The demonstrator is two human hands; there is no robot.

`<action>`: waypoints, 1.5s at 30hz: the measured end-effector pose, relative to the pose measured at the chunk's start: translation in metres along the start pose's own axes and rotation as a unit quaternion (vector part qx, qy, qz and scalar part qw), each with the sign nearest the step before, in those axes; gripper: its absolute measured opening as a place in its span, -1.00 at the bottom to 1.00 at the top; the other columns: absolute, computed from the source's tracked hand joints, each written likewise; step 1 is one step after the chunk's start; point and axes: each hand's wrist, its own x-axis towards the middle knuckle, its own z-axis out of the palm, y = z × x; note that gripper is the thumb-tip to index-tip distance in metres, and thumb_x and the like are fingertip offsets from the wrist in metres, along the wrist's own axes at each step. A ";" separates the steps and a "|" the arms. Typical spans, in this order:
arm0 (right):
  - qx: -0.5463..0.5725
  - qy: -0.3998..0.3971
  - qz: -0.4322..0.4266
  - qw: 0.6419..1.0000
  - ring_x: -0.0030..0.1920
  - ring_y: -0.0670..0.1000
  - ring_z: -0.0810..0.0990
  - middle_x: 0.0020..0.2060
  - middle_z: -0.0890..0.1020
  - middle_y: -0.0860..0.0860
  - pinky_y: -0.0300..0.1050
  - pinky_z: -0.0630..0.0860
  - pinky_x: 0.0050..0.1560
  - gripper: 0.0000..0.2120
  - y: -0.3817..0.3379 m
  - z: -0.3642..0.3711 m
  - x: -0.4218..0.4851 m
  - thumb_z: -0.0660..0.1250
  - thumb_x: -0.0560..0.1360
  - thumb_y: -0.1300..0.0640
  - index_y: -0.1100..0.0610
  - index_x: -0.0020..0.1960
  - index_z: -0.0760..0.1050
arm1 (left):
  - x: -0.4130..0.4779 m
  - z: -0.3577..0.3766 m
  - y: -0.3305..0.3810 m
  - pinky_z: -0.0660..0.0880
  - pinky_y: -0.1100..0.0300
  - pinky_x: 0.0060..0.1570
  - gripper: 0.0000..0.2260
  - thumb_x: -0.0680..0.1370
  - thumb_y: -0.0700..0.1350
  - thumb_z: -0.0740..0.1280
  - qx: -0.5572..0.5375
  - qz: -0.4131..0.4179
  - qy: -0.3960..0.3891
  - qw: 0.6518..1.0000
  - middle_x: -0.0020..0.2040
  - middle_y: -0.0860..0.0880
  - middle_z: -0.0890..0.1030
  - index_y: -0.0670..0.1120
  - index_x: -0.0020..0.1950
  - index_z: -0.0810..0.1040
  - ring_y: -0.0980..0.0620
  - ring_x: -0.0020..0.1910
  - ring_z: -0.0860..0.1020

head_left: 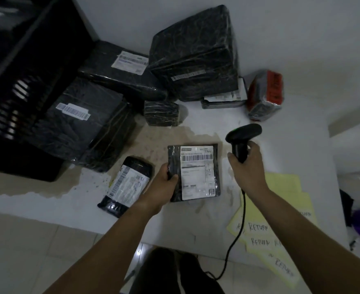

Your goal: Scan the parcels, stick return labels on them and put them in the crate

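Left hand (166, 177) grips a flat black parcel (196, 183) by its left edge; right hand (247, 164) holds a barcode scanner (241, 139) just beside it.

Nearest, at four o'clock from that parcel, yellow return labels (281, 209) lie fanned on the white table (196, 225), and the scanner's cable (236, 236) trails across them and off the near edge. The parcel faces label-up over the table's middle, left thumb on top. The right fingers wrap the scanner's handle at two o'clock. A rolled parcel (126, 185) lies at eight o'clock. Farther off, from ten to one o'clock, wrapped parcels (191, 54) crowd together, with a red-taped one (266, 94) at the right end. The black crate (26, 81) stands at ten o'clock, farthest left.
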 end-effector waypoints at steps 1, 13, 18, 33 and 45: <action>-0.012 0.005 0.015 1.000 -0.01 0.15 0.60 0.15 0.51 0.16 -0.07 0.51 -0.11 -0.45 0.010 0.006 0.011 0.39 0.48 0.13 0.11 0.42 0.30 | 0.001 0.001 -0.001 0.45 0.43 -0.14 -0.67 0.71 -0.21 0.14 0.009 -0.006 -0.004 1.000 0.25 0.09 0.57 0.01 0.47 0.34 0.34 0.04 0.51; -0.054 0.053 0.078 0.994 0.08 0.24 0.59 0.18 0.53 0.22 0.14 0.58 0.10 -0.43 0.047 0.037 0.036 0.42 0.48 0.10 0.16 0.43 0.33 | 0.022 -0.007 -0.019 0.40 0.22 0.16 -0.65 0.67 -0.17 0.23 0.215 0.059 -0.012 0.975 0.31 -0.04 0.54 -0.06 0.47 0.37 -0.01 0.26 0.51; -0.074 0.025 0.057 0.995 0.22 0.17 0.55 0.26 0.56 0.17 -0.24 0.36 0.03 -0.56 0.030 0.024 0.016 0.33 0.59 0.12 0.21 0.42 0.36 | 0.033 -0.014 -0.025 0.43 -0.06 0.32 -0.54 0.61 -0.18 0.33 0.346 0.118 0.020 0.931 0.28 -0.15 0.40 -0.07 0.50 0.31 -0.15 0.25 0.47; -0.234 -0.030 -0.014 0.972 0.11 0.08 0.56 0.19 0.58 0.05 0.03 0.54 0.10 -0.66 0.162 -0.154 -0.100 0.44 0.50 0.17 0.10 0.26 0.51 | -0.061 0.165 -0.060 0.35 -0.05 0.29 -0.68 0.57 -0.17 0.33 0.454 0.415 -0.152 0.774 0.34 -0.12 0.48 -0.12 0.33 0.52 -0.13 0.34 0.42; -0.271 -0.014 -0.133 0.953 0.03 0.15 0.54 0.09 0.53 0.11 0.04 0.54 0.02 -0.70 0.192 -0.139 -0.052 0.38 0.51 0.12 0.20 0.21 0.53 | -0.029 0.227 -0.050 -0.07 -0.14 0.55 -0.06 0.57 0.35 0.22 0.700 0.221 -0.126 0.668 0.63 -0.13 -0.31 -0.13 0.64 -0.23 -0.14 0.63 -0.23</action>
